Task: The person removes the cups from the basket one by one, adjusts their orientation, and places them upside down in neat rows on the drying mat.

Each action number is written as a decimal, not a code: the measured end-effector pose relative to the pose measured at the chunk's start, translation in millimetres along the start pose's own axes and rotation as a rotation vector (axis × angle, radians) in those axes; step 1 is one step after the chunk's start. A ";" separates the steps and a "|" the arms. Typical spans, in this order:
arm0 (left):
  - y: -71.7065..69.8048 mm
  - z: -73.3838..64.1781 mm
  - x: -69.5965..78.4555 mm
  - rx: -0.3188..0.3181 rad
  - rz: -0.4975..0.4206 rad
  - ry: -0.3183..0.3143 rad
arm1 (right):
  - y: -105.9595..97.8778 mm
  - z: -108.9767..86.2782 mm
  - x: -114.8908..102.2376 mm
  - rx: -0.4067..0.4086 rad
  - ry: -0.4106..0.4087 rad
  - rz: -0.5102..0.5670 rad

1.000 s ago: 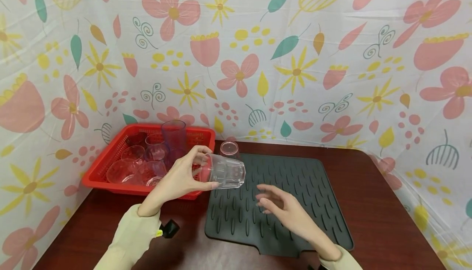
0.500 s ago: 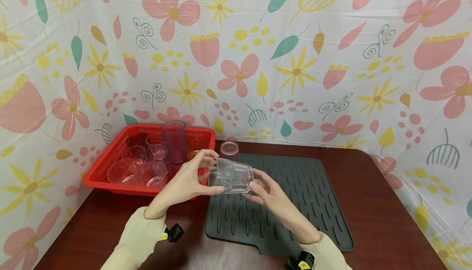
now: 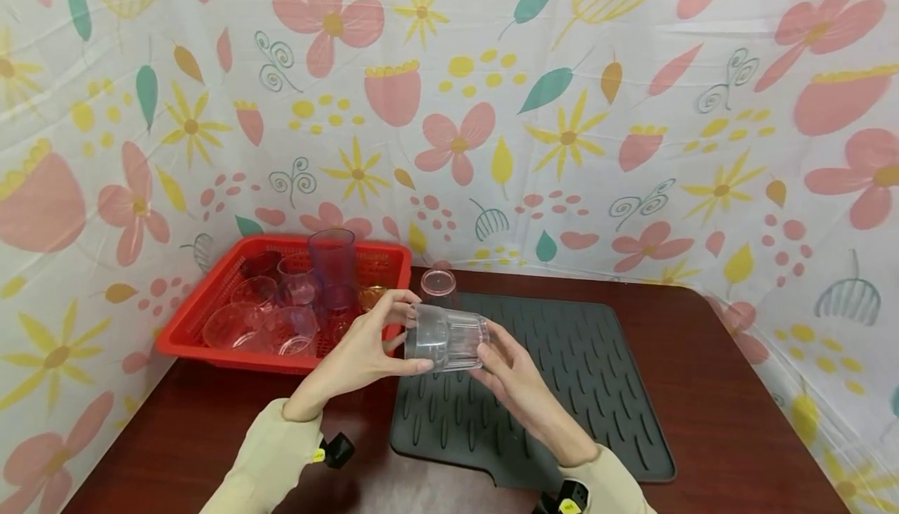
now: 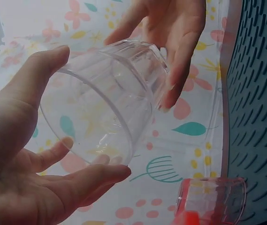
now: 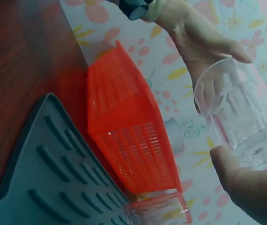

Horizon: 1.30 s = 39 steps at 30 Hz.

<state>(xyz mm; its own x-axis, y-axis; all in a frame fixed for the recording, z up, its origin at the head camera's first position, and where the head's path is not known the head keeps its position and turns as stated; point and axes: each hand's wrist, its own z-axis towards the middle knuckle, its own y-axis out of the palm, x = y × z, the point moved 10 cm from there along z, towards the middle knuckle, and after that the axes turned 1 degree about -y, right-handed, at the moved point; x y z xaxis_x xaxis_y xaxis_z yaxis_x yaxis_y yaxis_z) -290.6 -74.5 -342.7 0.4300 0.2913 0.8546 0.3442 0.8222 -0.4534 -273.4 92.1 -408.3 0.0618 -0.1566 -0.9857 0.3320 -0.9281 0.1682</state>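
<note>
A clear faceted drinking glass (image 3: 448,338) lies on its side in the air over the left part of the dark drying mat (image 3: 562,389). My left hand (image 3: 361,354) grips it round the rim, thumb below and fingers above in the head view. At the base end, my right hand (image 3: 516,385) holds the glass between thumb and fingers. The left wrist view looks into the open mouth of the glass (image 4: 95,103), which is see-through with nothing inside. In the right wrist view the thick base of the glass (image 5: 260,145) sits by the right fingers.
A red plastic basket (image 3: 179,334) with several clear and purple-tinted cups stands at the left. Another clear glass (image 3: 438,284) stands upside down at the mat's back left corner. A flower-printed sheet (image 3: 456,210) hangs behind the brown table (image 3: 730,420).
My right hand has come in from the right and taken hold of the glass's base. The left hand has shifted slightly right and down with the glass.
</note>
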 end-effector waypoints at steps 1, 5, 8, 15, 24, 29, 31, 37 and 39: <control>1.6 0.2 -0.4 -0.009 -0.012 0.002 | -0.8 -0.2 -0.7 0.006 -0.004 0.001; 6.8 -0.3 -1.2 -0.033 0.050 0.011 | -7.7 -1.1 -2.1 0.062 -0.008 -0.023; 6.0 -3.8 -3.3 -0.016 0.196 -0.008 | -15.9 -1.2 -2.0 0.112 -0.004 -0.066; -3.9 -20.0 -16.8 0.085 0.531 -0.138 | -43.1 0.3 -5.2 0.179 -0.028 -0.256; -4.4 -32.2 -31.0 0.163 0.836 -0.134 | -65.8 1.8 -11.7 0.197 -0.053 -0.405; -2.3 -36.7 -34.3 0.174 0.869 -0.115 | -70.1 5.8 -14.5 0.192 -0.072 -0.511; -2.1 -37.8 -32.8 0.187 0.882 -0.095 | -71.9 8.3 -16.5 0.193 -0.087 -0.561; -2.7 -39.8 -30.4 0.216 0.929 -0.067 | -74.9 16.0 -23.8 0.204 -0.169 -0.718; -2.7 -39.9 -30.8 0.219 0.929 -0.066 | -77.2 17.5 -25.1 0.226 -0.191 -0.780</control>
<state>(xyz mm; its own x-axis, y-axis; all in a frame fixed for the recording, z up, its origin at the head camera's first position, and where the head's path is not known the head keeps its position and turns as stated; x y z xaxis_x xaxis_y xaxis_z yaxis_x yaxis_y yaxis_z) -271.5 -105.2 -377.8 0.4023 0.8950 0.1927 -0.2774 0.3197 -0.9060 -317.1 161.7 -396.6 -0.2754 0.5235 -0.8063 0.0156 -0.8362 -0.5482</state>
